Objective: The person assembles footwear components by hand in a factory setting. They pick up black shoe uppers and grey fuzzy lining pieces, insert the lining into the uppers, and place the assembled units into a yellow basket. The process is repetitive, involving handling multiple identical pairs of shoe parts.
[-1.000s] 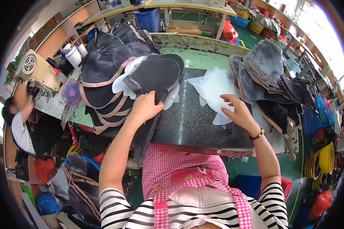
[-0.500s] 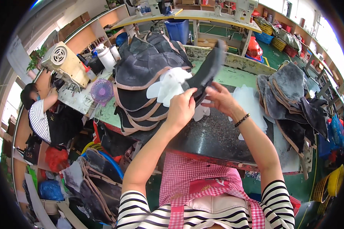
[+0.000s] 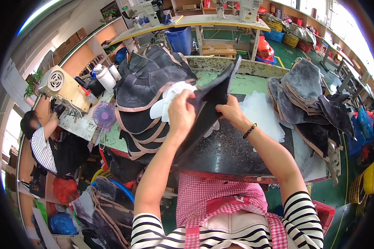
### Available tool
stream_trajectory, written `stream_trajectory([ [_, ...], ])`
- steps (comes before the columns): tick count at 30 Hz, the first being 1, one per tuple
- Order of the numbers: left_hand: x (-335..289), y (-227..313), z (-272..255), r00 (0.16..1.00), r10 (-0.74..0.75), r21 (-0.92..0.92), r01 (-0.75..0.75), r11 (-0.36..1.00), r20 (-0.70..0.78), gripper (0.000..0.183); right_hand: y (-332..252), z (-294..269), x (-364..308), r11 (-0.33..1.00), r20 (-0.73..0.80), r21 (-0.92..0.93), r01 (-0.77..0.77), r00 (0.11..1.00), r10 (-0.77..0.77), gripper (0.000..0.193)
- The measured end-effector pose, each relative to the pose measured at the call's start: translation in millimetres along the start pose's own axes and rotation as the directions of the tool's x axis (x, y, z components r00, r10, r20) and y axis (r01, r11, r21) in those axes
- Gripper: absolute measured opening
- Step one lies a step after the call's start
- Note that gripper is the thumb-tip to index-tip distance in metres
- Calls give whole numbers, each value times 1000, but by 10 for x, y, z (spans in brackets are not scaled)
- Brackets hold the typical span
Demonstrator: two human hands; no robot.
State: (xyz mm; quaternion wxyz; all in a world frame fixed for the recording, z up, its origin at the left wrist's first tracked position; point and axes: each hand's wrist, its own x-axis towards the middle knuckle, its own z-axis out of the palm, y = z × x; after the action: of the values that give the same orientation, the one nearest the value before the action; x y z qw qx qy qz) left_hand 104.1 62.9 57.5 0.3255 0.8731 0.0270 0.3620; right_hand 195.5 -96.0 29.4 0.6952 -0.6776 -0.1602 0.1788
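A black leather-like piece (image 3: 215, 99) is held up over the dark work board (image 3: 237, 151), one end raised and the other hanging toward me. My left hand (image 3: 182, 114) grips its left side with curled fingers. My right hand (image 3: 232, 113) pinches its right edge between thumb and fingers. Just beyond my left hand, white cut pieces (image 3: 158, 108) lie on a big stack of black pieces with tan edges (image 3: 139, 120). More thin white sheets (image 3: 259, 112) are fanned out right of my right hand.
Grey fuzzy-lined pieces (image 3: 303, 87) are piled at the right. On the left stand a purple fan (image 3: 104, 115), a white flask (image 3: 105, 78) and a sewing machine (image 3: 64, 87), where a co-worker (image 3: 50, 143) sits. A blue bin (image 3: 180, 41) is behind the table.
The black piece has opened out from a narrow, folded shape to a broader one hanging lower. My right hand has closed on its edge; my left has shifted left.
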Motion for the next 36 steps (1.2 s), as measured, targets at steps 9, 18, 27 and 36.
stream_trajectory([
  [9, 698, -655, -1139, 958, 213, 636, -43, 770, -194, 24, -52, -117, -5, 988, -68, 25, -151, 986, 152, 30],
  [18, 1004, -734, -2024, 879, -125, 184, 233, 955, -461, 12, 210, -399, 614, 829, -244, 557, 50, 964, 106, 22],
  [27, -195, -150, -410, 802, -567, 561, 387, 732, 187, 59, 199, -420, 421, 682, -141, 731, 14, 981, 131, 27],
  [36, 202, -931, 143, 598, -795, -916, 255, 309, -102, 25, 273, -524, -138, 487, 55, 872, 42, 982, -183, 40],
])
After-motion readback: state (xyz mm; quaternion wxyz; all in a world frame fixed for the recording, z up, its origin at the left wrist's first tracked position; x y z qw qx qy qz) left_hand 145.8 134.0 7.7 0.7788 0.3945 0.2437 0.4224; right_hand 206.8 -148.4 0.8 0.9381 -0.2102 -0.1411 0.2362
